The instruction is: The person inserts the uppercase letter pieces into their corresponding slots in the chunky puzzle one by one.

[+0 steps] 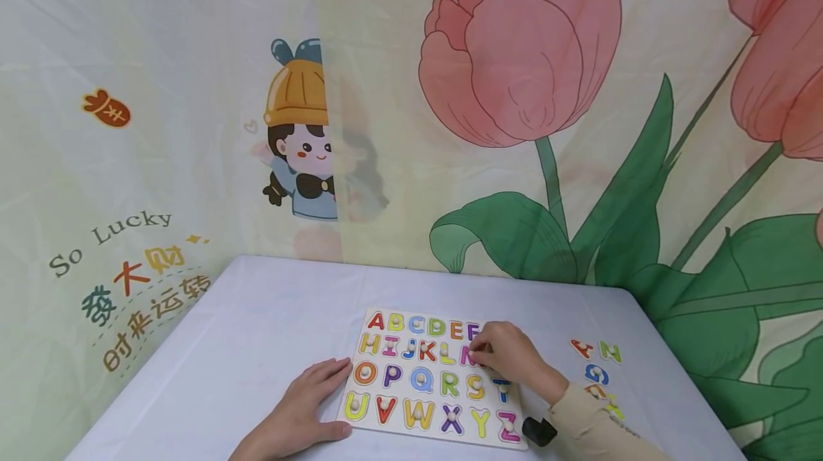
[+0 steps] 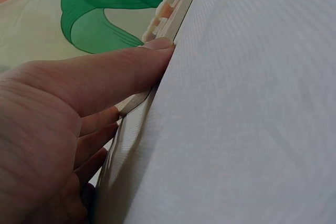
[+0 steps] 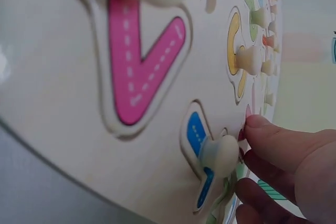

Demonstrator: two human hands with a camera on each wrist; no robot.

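A white alphabet puzzle board (image 1: 411,367) lies on the table, with coloured letters in rows and round knobs on many of them. At its lower left corner my left hand (image 1: 302,404) has fingers fairly straight along the side edge. The left thumb (image 2: 126,69) touches the board's near edge. Over the right side of the board, my right hand (image 1: 514,357) pinches the pink letter M piece (image 1: 468,356) between thumb and fingers; the hand covers the spots right of it. In the right wrist view, the blue T piece (image 3: 197,135) and pink Z piece (image 3: 126,61) are near that hand.
Right of the board lie several loose letter pieces, among them a red A (image 1: 581,349), a green N (image 1: 610,352) and a blue G (image 1: 596,374). The right forearm partly covers others. A white cloth (image 1: 212,361) covers the table, with a printed curtain (image 1: 386,161) behind it.
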